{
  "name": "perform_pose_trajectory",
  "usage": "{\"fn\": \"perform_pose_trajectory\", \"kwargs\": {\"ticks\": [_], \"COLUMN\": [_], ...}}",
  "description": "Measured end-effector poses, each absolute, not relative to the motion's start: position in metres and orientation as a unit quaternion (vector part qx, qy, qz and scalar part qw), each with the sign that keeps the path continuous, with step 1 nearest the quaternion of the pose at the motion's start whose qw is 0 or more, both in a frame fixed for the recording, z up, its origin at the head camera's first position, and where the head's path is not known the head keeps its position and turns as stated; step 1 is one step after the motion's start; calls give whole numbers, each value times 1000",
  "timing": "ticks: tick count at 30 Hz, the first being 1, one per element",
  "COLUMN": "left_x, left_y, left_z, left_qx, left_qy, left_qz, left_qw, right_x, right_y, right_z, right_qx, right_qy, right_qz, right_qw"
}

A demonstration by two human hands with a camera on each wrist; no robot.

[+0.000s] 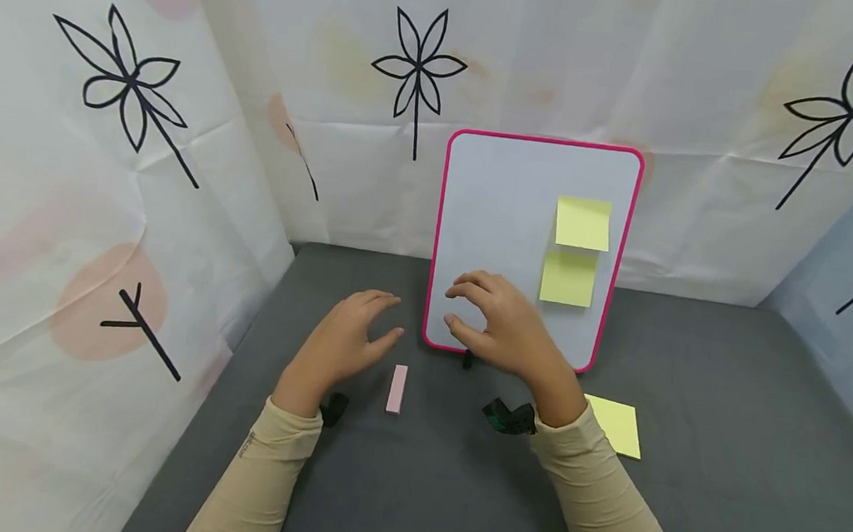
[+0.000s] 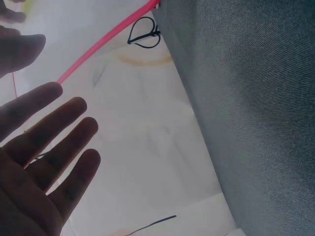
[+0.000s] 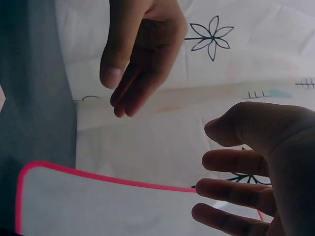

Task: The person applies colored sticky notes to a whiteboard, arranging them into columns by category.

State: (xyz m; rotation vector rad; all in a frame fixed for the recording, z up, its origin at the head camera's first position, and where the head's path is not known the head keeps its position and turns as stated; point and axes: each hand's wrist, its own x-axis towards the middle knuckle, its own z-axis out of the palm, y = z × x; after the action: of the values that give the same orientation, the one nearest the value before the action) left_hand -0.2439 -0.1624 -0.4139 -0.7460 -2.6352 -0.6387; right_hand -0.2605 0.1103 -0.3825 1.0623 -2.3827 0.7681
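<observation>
Both hands hover over the grey table, palms facing each other and holding nothing. My left hand [image 1: 349,335] is left of a pink-framed whiteboard [image 1: 500,197], fingers extended and spread in the left wrist view. The right hand [image 1: 501,322] is in front of the board's lower part, its fingers gently bent, the thumb apart from them. Two yellow sticky notes, an upper note [image 1: 583,224] and a lower note [image 1: 568,278], are stuck on the board's right side. A pink strip [image 1: 397,390] lies on the table between the forearms.
A yellow sticky note pad [image 1: 615,427] lies beside the right forearm, partly covered by the sleeve. The whiteboard stands upright against the white cloth backdrop [image 1: 532,66] with drawn flowers. A small black piece [image 1: 467,359] shows at the board's lower edge. Grey tabletop [image 1: 742,458] extends to the right.
</observation>
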Motion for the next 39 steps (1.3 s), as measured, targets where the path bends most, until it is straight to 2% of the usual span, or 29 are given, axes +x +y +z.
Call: {"fn": "perform_pose_trajectory", "kwargs": {"ticks": [11,21,31,39], "left_x": [-242,-240,-243,-243], "left_y": [-160,-160,-164,-163], "left_z": [-418,-422,-425,-429], "left_qx": [-268,-242,-214,-185], "left_qy": [-930,-949,-955,-959], "left_qz": [-216,-204,-197,-193], "left_qw": [131,1,-63,-95], "right_x": [-261,-263,-262,-259], "right_y": [93,86,78,70], "right_z": [-408,-426,-436,-445], "right_qx": [380,354,362,368], "right_qy": [-875,-895,-904,-909], "right_qz": [253,244,210,188], "right_qw": [158,117,85,61]}}
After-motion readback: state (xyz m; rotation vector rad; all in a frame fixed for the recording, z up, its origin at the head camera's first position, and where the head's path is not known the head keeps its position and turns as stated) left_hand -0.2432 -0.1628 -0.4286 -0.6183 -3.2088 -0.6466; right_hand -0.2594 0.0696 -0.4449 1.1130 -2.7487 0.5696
